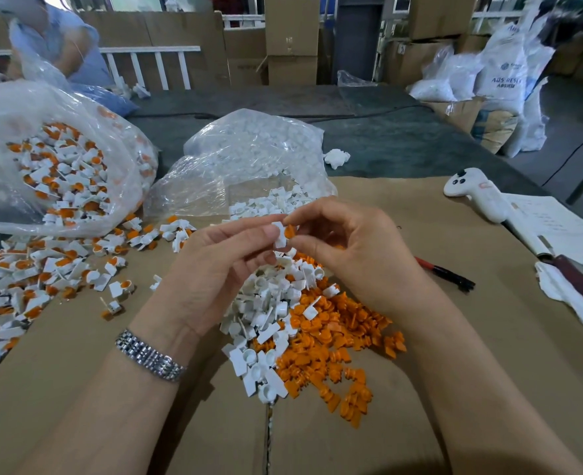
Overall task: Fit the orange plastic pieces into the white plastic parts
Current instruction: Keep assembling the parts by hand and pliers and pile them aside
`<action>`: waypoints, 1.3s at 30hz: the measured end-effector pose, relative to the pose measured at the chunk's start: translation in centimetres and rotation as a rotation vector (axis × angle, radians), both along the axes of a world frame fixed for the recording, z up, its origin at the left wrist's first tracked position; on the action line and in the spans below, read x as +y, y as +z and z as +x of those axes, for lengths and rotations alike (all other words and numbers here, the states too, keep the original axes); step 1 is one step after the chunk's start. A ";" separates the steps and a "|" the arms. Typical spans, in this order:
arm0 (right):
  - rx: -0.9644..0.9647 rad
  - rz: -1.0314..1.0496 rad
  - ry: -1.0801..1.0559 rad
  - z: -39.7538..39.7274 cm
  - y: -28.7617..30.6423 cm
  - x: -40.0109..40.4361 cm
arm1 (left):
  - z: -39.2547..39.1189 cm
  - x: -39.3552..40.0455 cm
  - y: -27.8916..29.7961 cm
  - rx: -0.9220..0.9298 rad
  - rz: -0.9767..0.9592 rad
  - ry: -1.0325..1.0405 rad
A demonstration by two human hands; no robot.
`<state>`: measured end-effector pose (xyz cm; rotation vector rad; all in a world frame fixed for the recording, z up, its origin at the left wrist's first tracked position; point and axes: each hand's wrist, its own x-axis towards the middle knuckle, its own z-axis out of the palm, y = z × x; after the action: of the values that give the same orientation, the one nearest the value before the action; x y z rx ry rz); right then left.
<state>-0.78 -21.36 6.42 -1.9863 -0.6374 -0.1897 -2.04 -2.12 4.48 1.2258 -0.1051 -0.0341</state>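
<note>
orange piece (290, 231) | small, against white part (280, 233) | both pinched

Factory packing floor, stacked cartons (292, 39), resin sacks (502, 73)

Two hands, left (225, 269) and right (352, 248); two clear bags, upper left (26, 108) and centre (249, 149); one controller (478, 193); one pen (444, 274); loose parts beyond counting.
</note>
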 end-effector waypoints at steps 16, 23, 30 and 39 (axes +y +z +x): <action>-0.108 -0.103 -0.039 0.3 -0.8 0.5 | 0.1 -0.4 -0.2 0.121 0.012 0.097; 0.058 -0.052 -0.093 0.9 -0.4 -0.7 | 0.1 -0.2 0.0 0.158 0.009 0.072; 0.351 -0.813 -0.625 3.2 -2.1 -4.7 | -0.1 0.0 0.1 0.189 -0.025 0.083; 0.329 -0.614 -0.560 2.7 -1.3 -4.6 | -0.2 0.0 0.4 0.192 -0.018 0.107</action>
<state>1.97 -25.94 5.13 -2.6796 0.1124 0.0076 -2.28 -2.13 4.83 1.2030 0.1272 -0.0572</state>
